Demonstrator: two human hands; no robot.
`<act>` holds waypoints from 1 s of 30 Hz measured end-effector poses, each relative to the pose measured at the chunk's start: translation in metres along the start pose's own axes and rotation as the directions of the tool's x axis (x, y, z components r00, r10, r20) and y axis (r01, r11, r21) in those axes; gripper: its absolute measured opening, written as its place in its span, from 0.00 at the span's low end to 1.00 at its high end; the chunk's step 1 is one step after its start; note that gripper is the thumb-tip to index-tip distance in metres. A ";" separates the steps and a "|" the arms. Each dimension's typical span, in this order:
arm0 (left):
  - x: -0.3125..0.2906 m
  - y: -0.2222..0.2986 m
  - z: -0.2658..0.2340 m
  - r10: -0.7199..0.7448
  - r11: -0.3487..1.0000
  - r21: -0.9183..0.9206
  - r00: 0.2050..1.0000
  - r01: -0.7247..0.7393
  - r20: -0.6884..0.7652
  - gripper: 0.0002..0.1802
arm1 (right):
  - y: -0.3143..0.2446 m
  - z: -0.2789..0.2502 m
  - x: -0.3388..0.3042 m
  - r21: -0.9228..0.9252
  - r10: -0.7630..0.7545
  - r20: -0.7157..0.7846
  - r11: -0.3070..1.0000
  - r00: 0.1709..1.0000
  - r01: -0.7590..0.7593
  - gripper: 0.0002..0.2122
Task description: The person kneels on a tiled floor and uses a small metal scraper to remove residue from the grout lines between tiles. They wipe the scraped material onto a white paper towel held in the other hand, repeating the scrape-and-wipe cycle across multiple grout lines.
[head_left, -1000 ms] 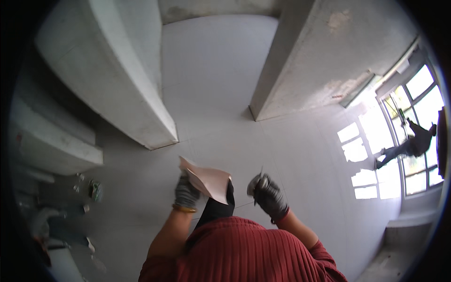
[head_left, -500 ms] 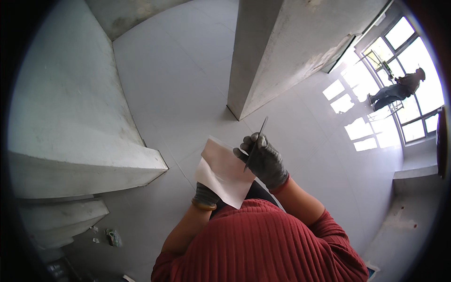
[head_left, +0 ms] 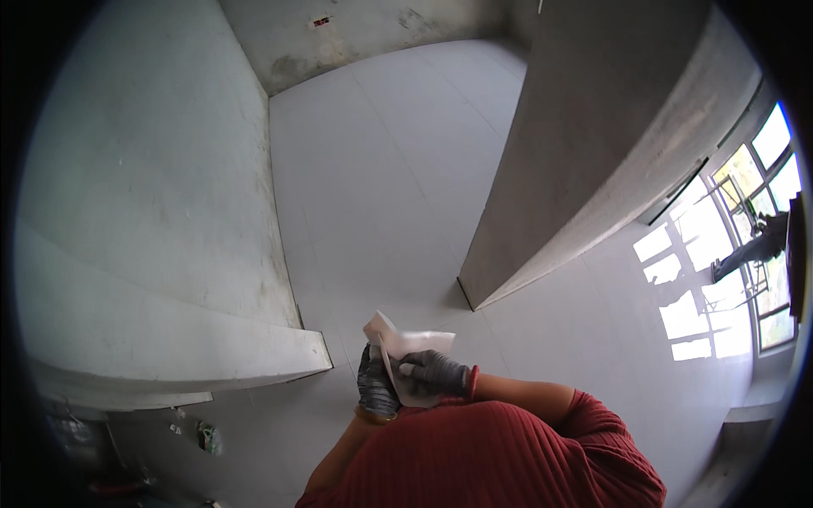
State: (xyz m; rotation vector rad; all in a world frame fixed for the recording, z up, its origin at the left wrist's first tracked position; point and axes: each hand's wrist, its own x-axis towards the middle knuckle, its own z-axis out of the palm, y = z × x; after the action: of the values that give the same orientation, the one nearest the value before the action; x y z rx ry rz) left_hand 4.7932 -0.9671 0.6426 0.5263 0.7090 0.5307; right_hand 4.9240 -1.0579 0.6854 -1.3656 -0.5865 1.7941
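A pale pinkish sheet (head_left: 423, 341), like paper or thin cloth, is bent and creased in front of my waist. My left hand (head_left: 377, 387), in a dark grey glove, grips its left side from below. My right hand (head_left: 436, 372), in a matching glove with a red cuff, lies over the sheet with its fingers closed against the fold. Both hands are close together. The thin, flat, blade-like piece seen earlier cannot be made out now; the sheet and the hands may hide it.
A pillar-like wall end (head_left: 576, 186) rises ahead on the right, and a long stained wall (head_left: 169, 195) runs along the left. Large pale floor tiles (head_left: 381, 169) stretch between them. At far right, a person (head_left: 758, 245) stands by bright windows. A small greenish item (head_left: 208, 438) lies at lower left.
My right hand has come down and left onto the sheet, and the thin blade-like piece has gone from sight. The sheet is now bent between both hands. My view has shifted left and forward.
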 end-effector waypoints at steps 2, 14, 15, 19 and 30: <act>0.039 0.009 0.003 0.046 0.967 0.251 0.998 -0.033 -0.049 0.29 | -0.021 -0.010 0.022 -0.249 -0.147 -0.054 0.960 0.988 0.129 0.11; 0.299 0.160 0.083 0.173 -0.019 0.952 0.937 -0.305 0.303 0.15 | -0.208 -0.146 0.213 0.072 -0.395 -0.198 0.907 0.897 0.415 0.12; 0.329 0.179 0.091 0.059 -0.392 0.838 0.899 -0.379 0.434 0.15 | -0.233 -0.159 0.239 0.130 -0.425 -0.235 0.877 0.874 0.462 0.12; 0.461 0.233 0.103 -0.176 0.752 0.658 0.946 -0.050 0.273 0.13 | -0.311 -0.220 0.292 0.038 -0.379 -0.248 0.916 0.891 0.400 0.12; 0.842 0.333 0.154 -0.124 0.863 0.488 0.991 0.129 -0.042 0.19 | -0.393 -0.419 0.296 -0.286 -0.347 -0.842 0.936 0.413 0.204 0.11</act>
State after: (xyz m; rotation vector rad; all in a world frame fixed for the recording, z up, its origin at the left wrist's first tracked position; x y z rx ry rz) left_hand 5.3532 -0.2445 0.5557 0.9469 0.8866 0.2223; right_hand 5.4090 -0.6316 0.6784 -1.9241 -0.3053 0.5584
